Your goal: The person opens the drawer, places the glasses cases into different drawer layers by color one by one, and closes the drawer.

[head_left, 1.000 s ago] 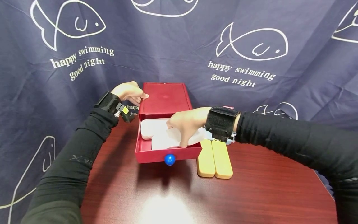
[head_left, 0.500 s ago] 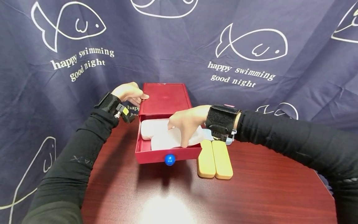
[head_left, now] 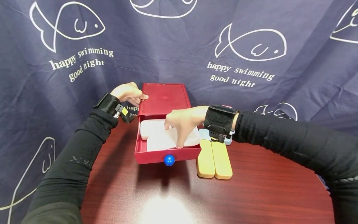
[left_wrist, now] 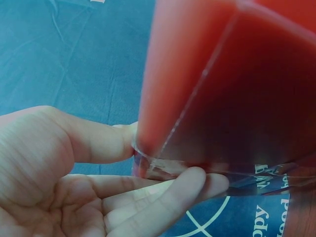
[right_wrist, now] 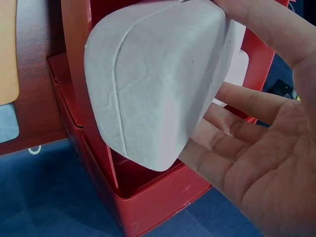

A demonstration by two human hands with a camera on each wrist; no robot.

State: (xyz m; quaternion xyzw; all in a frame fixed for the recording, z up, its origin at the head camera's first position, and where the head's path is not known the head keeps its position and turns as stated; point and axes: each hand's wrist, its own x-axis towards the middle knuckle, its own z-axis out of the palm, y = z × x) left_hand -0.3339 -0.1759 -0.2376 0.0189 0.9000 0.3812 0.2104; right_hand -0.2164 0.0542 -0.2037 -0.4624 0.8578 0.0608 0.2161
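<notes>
On the table stands a red drawer box [head_left: 165, 99], its drawer [head_left: 156, 156] with a blue ball knob [head_left: 169, 160] pulled out toward me. My left hand [head_left: 129, 92] pinches the box's left edge between thumb and fingers, and the left wrist view has the thumb above and the fingers below. My right hand [head_left: 184, 124] grips a white rounded case [right_wrist: 148, 84] with a seam line along it, thumb on the near side and fingers on the far side. In the head view this case lies low in the drawer, overlapping a second white case [head_left: 147, 128] behind it.
Right of the drawer, two yellow cases [head_left: 205, 161] lie side by side on the brown table [head_left: 260, 186]. Behind them a light blue case [head_left: 204, 134] shows partly under my right wrist. A dark blue curtain [head_left: 173, 46] with fish drawings hangs close behind the box.
My right hand has moved slightly left with the white case, whose left end sits farther left in the drawer. The left hand keeps its hold on the box.
</notes>
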